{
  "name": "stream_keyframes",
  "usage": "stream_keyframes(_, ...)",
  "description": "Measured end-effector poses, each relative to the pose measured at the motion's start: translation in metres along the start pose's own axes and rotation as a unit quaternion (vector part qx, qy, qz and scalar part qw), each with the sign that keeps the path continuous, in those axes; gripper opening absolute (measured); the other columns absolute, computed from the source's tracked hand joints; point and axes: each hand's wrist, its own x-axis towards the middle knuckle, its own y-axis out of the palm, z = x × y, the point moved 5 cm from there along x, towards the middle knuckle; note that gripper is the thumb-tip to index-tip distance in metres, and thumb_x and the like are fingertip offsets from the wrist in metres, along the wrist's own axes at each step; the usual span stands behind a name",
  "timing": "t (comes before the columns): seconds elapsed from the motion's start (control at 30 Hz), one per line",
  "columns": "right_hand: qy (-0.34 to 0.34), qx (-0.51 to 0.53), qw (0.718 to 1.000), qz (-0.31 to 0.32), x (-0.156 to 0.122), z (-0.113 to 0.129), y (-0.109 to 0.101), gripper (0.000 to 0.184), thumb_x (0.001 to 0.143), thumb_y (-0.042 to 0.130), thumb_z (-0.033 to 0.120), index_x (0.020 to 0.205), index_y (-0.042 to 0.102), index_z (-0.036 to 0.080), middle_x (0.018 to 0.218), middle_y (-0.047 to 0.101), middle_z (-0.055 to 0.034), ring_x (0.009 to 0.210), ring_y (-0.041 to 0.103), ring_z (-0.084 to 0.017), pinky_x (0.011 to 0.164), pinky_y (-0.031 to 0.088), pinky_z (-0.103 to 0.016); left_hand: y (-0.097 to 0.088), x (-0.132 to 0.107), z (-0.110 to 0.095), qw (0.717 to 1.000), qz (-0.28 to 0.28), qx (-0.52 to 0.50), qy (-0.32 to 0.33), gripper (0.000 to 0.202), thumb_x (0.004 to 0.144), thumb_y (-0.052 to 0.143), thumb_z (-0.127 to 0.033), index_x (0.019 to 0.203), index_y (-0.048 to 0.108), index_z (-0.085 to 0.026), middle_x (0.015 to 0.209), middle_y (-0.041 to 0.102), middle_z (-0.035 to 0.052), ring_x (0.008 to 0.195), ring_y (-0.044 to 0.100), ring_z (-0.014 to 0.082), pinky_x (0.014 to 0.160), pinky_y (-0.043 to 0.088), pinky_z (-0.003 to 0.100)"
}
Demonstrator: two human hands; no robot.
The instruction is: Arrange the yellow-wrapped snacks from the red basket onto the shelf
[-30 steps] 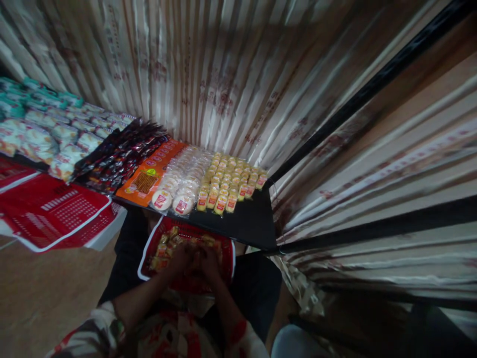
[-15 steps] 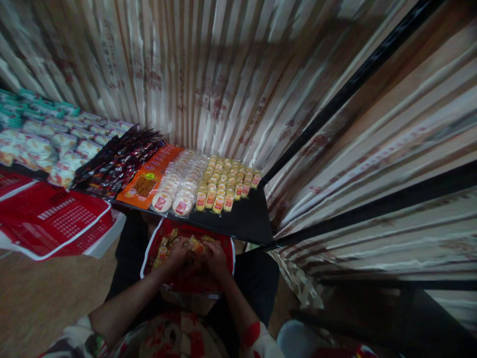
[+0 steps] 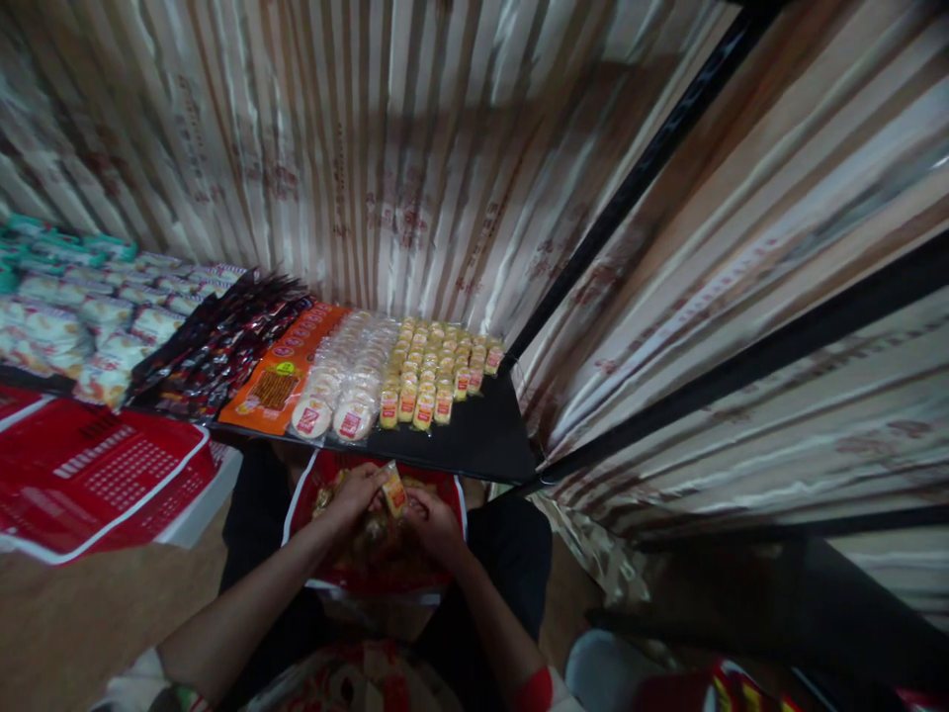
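Note:
Between my two hands is a small yellow wrapped snack packet (image 3: 394, 489) with an orange-red label, tilted upright. My left hand (image 3: 358, 494) pinches its upper left side, and the closed fingers of my right hand (image 3: 436, 521) grip its lower right. Both hands are over a red bag (image 3: 348, 578) with white edging, resting open on my lap. More gold-wrapped packets lie inside the bag, partly hidden by my hands. Just beyond, rows of similar yellow packets (image 3: 422, 407) stand on a black shelf (image 3: 489, 435).
Left of the yellow packets are round white crackers (image 3: 352, 417), an orange snack bag (image 3: 278, 386), dark packets (image 3: 215, 341) and white packets (image 3: 104, 381). Another red bag (image 3: 126, 485) hangs at left. Black poles (image 3: 630, 198) and pleated curtain (image 3: 415, 148) border the shelf.
The packet has turned from lying nearly flat to more upright between my hands. My view has shifted slightly, so the shelf appears lower and further left.

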Motion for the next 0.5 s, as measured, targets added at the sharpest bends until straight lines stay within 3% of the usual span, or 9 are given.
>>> stream_keyframes(0.3, -0.028, -0.031, 0.997, -0.067, 0.0, 0.013, -0.031, 0.034, 0.072, 0.053, 0.024, 0.101, 0.068, 0.02, 0.087, 0.063, -0.0061, 0.078, 0.059, -0.017, 0.073, 0.049, -0.028, 0.024, 0.003, -0.044, 0.998, 0.035, 0.058, 0.016, 0.034, 0.071, 0.05, -0.054, 0.063, 0.043, -0.021, 0.042, 0.046, -0.0087, 0.037, 0.044, 0.0077, 0.04, 0.033, 0.019)
stream_keyframes(0.5, -0.029, 0.046, 0.992, -0.118, 0.003, 0.01, -0.055, 0.036, 0.07, 0.057, 0.023, 0.106, 0.065, 0.023, 0.094, 0.066, -0.0044, 0.084, 0.061, -0.017, 0.076, 0.05, -0.03, 0.05, 0.014, -0.068, 0.995, 0.054, 0.075, 0.039, 0.037, 0.07, 0.05, -0.056, 0.065, 0.044, -0.021, 0.045, 0.05, -0.008, 0.039, 0.049, 0.0092, 0.038, 0.036, 0.019)
